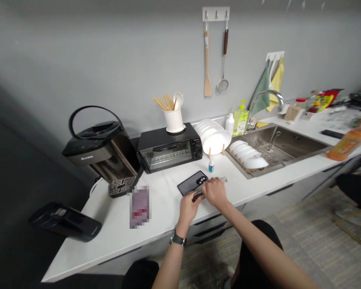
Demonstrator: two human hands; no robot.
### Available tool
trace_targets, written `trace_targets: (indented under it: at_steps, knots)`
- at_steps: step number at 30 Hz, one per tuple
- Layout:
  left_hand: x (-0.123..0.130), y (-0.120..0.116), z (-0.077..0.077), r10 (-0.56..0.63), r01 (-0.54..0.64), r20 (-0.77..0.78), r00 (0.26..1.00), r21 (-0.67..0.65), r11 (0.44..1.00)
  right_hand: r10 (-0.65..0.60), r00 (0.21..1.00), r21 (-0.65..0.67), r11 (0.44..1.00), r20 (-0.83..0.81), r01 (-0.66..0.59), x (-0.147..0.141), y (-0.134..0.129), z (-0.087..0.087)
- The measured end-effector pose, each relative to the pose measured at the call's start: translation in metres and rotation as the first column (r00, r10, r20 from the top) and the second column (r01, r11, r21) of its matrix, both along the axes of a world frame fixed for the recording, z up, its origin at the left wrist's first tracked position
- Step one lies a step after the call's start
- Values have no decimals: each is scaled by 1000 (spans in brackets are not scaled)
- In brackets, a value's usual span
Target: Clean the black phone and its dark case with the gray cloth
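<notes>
Both my hands are together over the counter's front edge. My left hand (189, 206) is closed around the near end of a thin, flat phone (197, 195), seen nearly edge-on. My right hand (215, 193) grips over the same thing, with a pale grey end sticking out past its fingers. Much of what lies between the hands is hidden. Just behind them a phone case (190, 184) with a black rim and camera cutouts lies flat. A small white bottle with a blue label (211, 165) stands upright beyond the case.
A toaster oven (170, 150) carries a white utensil holder (173, 120). Left of it are a drinks dispenser (108, 156), a blurred packet (140, 206) and a dark container (67, 222). Rightward are plates (216, 141), bowls (254, 161), the sink (301, 144) and an orange bottle (347, 142).
</notes>
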State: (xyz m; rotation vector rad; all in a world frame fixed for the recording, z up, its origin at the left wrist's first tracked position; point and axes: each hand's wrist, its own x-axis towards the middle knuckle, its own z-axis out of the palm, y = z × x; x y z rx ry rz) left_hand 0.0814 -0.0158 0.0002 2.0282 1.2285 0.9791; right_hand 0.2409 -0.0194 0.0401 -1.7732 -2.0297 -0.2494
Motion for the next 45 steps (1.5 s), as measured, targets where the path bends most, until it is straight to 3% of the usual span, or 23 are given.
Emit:
trace_targets:
  at_steps: [4,7,9,12,14,16,19,21,23,25,27,29,32,37,40,45]
  knots:
    - [-2,2,-9,39,-36,-99,994,30,999,329,943,83,942,-47,-325,-44,-19,-8]
    - [-2,0,-6,39,-37,-87,995,33,999,398,916,136,911,-37,-390,-25,-21,-18]
    - [0,-2,-1,-1,2,-31,1000,35,999,274,961,120,956,-39,-267,2,-13,-21]
    - [1,-3,5,-45,44,38,998,23,999,-9,998,65,998,-64,13,32,0,-16]
    - [2,-3,6,-22,22,37,999,9,1000,-119,990,53,991,-71,123,30,6,-8]
    - [1,-1,4,-1,1,24,1000,8,1000,-127,990,54,990,-63,131,11,5,-1]
    - [-1,1,-5,17,-16,-46,999,32,999,65,996,63,996,-68,-61,-32,-6,-1]
    - [-2,3,-9,41,-37,-90,995,45,998,262,959,93,963,-108,-253,-50,-16,-7]
    - [-3,2,-11,56,-51,-106,993,49,997,423,899,140,903,-117,-407,-48,-21,-16]
    - [-3,1,-8,49,-45,-100,994,49,998,478,875,165,872,-76,-461,-28,-20,-23]
    - [-2,0,-4,22,-20,-69,997,34,999,388,920,166,912,-54,-375,1,-15,-28]
    - [-1,-3,1,-8,8,-19,1000,16,1000,206,972,160,969,-115,-186,27,-10,-28]
    - [5,-8,5,22,-24,45,999,32,999,13,967,165,986,-255,30,43,-6,-26]
    - [20,-22,22,138,-153,251,958,43,987,-94,791,151,961,-604,230,16,-5,-35]
    - [26,-26,40,122,-148,358,926,48,988,-71,711,127,967,-700,222,-8,-8,-37]
    - [26,-25,59,54,-83,309,950,80,993,177,323,213,974,-930,79,-37,-20,-9]
